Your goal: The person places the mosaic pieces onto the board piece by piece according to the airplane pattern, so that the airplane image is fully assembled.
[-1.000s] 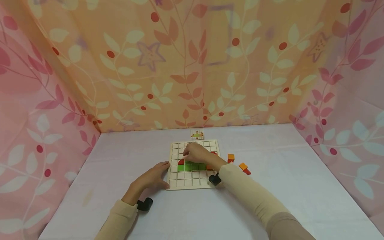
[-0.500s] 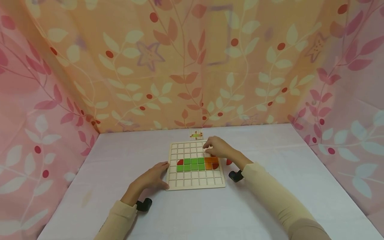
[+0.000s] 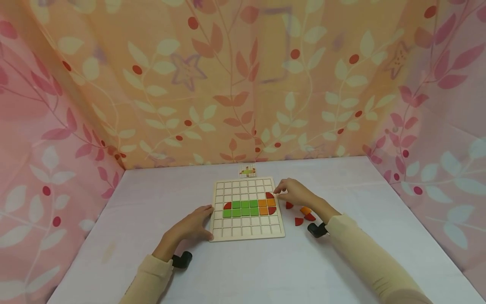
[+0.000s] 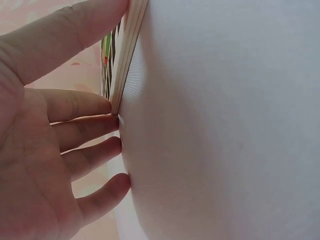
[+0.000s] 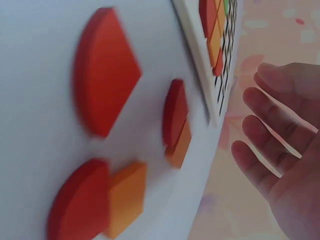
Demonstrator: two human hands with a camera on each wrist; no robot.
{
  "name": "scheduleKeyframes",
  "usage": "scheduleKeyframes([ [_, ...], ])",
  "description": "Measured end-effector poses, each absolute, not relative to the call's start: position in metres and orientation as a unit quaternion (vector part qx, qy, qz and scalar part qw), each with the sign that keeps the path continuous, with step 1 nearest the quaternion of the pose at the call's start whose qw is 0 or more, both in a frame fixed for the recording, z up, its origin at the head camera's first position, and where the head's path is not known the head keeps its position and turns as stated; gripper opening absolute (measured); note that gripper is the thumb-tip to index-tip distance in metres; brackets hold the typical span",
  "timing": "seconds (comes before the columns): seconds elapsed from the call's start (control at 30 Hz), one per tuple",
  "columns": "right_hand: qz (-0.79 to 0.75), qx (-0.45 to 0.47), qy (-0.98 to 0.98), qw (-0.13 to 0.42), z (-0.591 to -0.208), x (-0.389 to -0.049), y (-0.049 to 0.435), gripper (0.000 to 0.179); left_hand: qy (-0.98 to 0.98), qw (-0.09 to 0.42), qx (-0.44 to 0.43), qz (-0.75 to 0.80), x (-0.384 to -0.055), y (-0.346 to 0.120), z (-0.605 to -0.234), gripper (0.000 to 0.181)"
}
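Note:
A pale wooden grid board (image 3: 247,231) lies flat on the table. Green squares (image 3: 245,213) form two rows in its middle, with orange squares (image 3: 263,203) to their right and red quarter-circle pieces (image 3: 269,195) at the ends. My left hand (image 3: 194,223) rests at the board's left edge; in the left wrist view thumb and fingers spread along the board's side (image 4: 129,55). Just beyond the right edge hovers my right hand (image 3: 298,192). In the right wrist view its loosely bent fingers (image 5: 255,131) hold nothing, above loose red quarter-circles (image 5: 107,75) and orange squares (image 5: 127,200).
Behind the board lies a small pattern card (image 3: 247,170) with a coloured figure on a grid. Loose pieces (image 3: 299,221) lie right of the board, near the right wrist. A floral curtain (image 3: 243,84) encloses the table at the back and sides.
My right hand has moved rightward from over the green pieces to beyond the board's right edge, uncovering the upper green row and the red piece at upper right. The left hand stays put.

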State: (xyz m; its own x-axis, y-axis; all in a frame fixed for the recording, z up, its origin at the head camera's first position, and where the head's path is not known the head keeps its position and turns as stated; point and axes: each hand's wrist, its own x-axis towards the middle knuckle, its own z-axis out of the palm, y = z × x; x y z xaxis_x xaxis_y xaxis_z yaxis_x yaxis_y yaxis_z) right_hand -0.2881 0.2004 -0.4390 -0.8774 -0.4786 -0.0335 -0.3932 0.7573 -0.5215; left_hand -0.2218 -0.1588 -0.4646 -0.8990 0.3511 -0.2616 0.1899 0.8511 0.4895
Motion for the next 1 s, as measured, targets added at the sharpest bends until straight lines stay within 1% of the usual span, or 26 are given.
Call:
scheduleKeyframes([
  [0.13,-0.268,-0.215,0.935,0.088,-0.441,-0.283,0.211,0.017,0.947,0.17,0.146,0.232,-0.222,-0.158,-0.464,0.095],
  [0.37,-0.278,-0.213,0.934,0.075,-0.447,-0.267,0.231,0.016,0.945,0.166,0.149,0.238,-0.223,-0.158,-0.465,0.094],
  [0.53,-0.292,-0.177,0.934,0.106,-0.452,-0.255,0.243,0.014,0.946,0.168,0.148,0.235,-0.223,-0.158,-0.466,0.094],
  [0.6,-0.295,-0.175,0.933,0.11,-0.454,-0.252,0.248,0.015,0.947,0.169,0.147,0.232,-0.223,-0.159,-0.466,0.094],
  [0.77,-0.292,-0.202,0.93,0.094,-0.458,-0.245,0.254,0.015,0.948,0.169,0.147,0.226,-0.222,-0.159,-0.467,0.094],
  [1.0,-0.313,-0.225,0.917,0.103,-0.462,-0.232,0.251,0.015,0.948,0.171,0.145,0.226,-0.223,-0.159,-0.467,0.095],
])
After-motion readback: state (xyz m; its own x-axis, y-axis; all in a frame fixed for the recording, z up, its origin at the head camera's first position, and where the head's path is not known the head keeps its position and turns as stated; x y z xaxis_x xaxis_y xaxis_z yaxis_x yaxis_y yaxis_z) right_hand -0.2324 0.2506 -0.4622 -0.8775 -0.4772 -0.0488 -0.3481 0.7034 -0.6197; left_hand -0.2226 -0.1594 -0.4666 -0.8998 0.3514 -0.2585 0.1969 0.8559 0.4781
